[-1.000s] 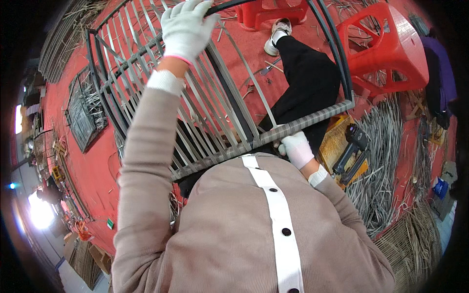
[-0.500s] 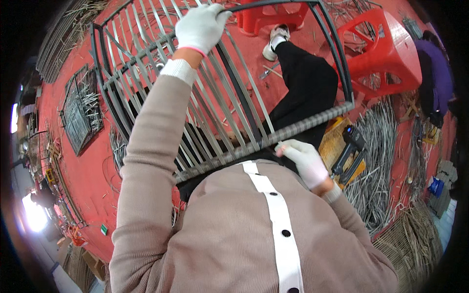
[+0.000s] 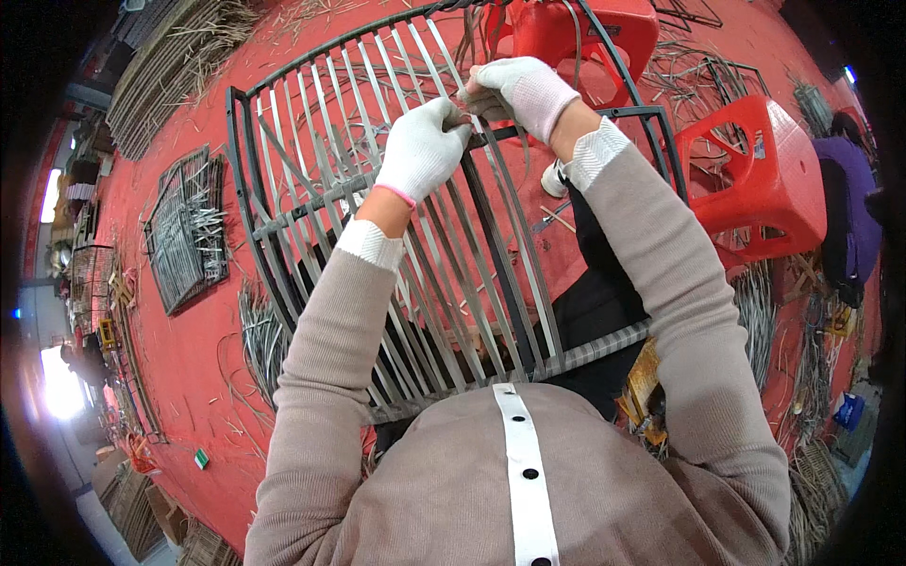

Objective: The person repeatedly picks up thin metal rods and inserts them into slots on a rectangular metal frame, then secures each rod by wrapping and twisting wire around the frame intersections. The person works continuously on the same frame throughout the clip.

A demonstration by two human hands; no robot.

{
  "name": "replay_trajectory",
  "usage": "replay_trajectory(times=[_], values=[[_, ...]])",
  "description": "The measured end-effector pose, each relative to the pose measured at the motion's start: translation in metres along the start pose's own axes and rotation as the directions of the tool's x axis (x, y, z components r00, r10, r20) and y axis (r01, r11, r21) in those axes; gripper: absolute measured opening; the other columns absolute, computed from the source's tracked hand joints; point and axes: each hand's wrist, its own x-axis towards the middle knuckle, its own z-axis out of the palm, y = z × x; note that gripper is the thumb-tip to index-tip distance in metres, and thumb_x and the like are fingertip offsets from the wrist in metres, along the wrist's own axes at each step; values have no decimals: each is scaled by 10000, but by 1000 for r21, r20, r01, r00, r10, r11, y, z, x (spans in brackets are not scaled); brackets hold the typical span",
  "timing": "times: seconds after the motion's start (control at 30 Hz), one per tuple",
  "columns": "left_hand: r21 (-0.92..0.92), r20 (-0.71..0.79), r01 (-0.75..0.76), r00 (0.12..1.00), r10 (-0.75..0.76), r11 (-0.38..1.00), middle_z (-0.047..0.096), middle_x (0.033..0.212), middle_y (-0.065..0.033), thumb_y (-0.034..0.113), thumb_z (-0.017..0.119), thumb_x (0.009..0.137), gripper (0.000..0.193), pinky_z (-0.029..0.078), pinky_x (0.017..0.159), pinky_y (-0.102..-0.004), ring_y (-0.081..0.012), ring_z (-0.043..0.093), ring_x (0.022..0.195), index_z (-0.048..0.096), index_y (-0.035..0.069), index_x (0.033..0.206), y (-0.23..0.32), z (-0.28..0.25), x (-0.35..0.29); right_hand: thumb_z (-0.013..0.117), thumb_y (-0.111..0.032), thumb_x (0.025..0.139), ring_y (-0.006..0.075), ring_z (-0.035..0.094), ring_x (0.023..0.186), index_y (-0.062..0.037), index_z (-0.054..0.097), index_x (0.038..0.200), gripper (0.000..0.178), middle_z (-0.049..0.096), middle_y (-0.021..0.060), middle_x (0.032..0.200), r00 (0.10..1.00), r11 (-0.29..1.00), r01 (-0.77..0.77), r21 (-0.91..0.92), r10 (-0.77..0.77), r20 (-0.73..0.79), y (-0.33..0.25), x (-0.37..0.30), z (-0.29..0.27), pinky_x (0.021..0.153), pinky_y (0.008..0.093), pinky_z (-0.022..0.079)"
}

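A dark metal frame (image 3: pixel 247 217) strung with several grey flat strips (image 3: pixel 444 283) leans against my lap, rising away from me. Both hands wear white gloves and meet near the frame's upper crossbar (image 3: pixel 311 200). My left hand (image 3: pixel 423 151) pinches a grey strip at the crossbar. My right hand (image 3: pixel 521 92) sits just right of it, fingers closed on the same bundle of strips. A woven lower rail (image 3: pixel 604 345) crosses close to my chest.
Two red plastic stools (image 3: pixel 755 179) stand to the right and behind the frame. A smaller woven panel (image 3: pixel 185 231) lies on the red floor at left. Loose grey strips (image 3: pixel 812 368) pile at right, and a person in purple (image 3: pixel 849 208) sits at the far right.
My right hand rose from the lower rail up to the crossbar beside my left hand. My left hand came down from the frame's top edge. The view shifted upward along the frame.
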Motion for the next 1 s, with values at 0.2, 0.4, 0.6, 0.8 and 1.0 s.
replay_trajectory(times=[0.2,0.4,0.6,0.8,1.0], values=[[-19,-44,-62,997,61,998,723,893,-212,160,664,921,206,566,767,-387,-333,735,849,690,5,1055,0,1,-4,596,-268,1008,168,697,822,-24,726,956,281,742,90,897,1000,995,20,97,-22,16,21,15,-7,831,307,552],[-118,-170,-189,971,168,975,713,796,-160,170,692,922,176,540,691,-322,-200,718,740,715,11,992,0,13,-13,583,-260,1018,132,660,723,-18,729,1022,282,732,86,890,982,987,-163,-14,161,-97,16,35,8,723,277,556],[141,-68,-90,993,100,986,721,832,-164,284,727,901,266,547,723,-376,-259,723,790,753,38,998,9,21,-9,616,-244,1007,116,641,712,-22,724,1067,254,707,52,871,969,982,186,23,-180,-168,19,1,-1,685,274,547],[-125,566,264,811,-150,956,738,840,-86,319,695,930,344,526,742,-337,-172,672,766,773,-12,979,3,-11,46,611,-307,975,298,676,850,-36,725,1009,296,686,121,861,679,764,373,-527,-611,-406,123,-66,11,787,452,513],[-14,202,-111,973,112,994,735,855,-95,221,687,942,272,552,710,-292,-137,693,779,710,-43,1003,-2,2,21,585,-211,927,356,680,855,-38,744,896,237,700,178,870,857,832,444,-332,-502,-112,52,-62,-4,732,462,502]])
